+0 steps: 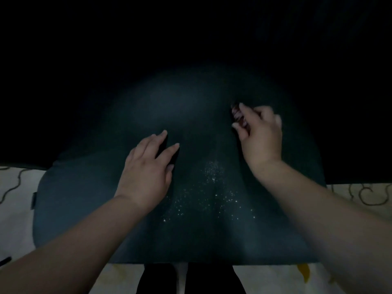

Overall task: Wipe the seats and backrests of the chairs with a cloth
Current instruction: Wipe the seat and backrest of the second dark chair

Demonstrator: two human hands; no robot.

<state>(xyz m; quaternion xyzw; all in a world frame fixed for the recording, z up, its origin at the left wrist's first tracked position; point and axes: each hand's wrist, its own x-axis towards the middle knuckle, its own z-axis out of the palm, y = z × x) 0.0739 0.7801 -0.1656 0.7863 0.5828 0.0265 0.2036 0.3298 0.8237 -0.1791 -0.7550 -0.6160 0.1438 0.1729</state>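
Observation:
A dark teal chair seat (84,209) fills the middle of the view, with pale specks (212,194) scattered over its centre. Beyond the seat the chair runs into darkness, so the backrest cannot be made out. My left hand (148,166) lies flat on the seat left of centre, fingers straight and spread. My right hand (258,134) is farther back on the right, its fingers curled round a small dark patterned cloth (236,113), of which only a bit shows past the fingertips.
A pale floor (14,198) with dark squiggle patterns shows to the left, right and below the seat. My dark-clad legs (191,279) stand at the seat's near edge. Everything above the seat is black.

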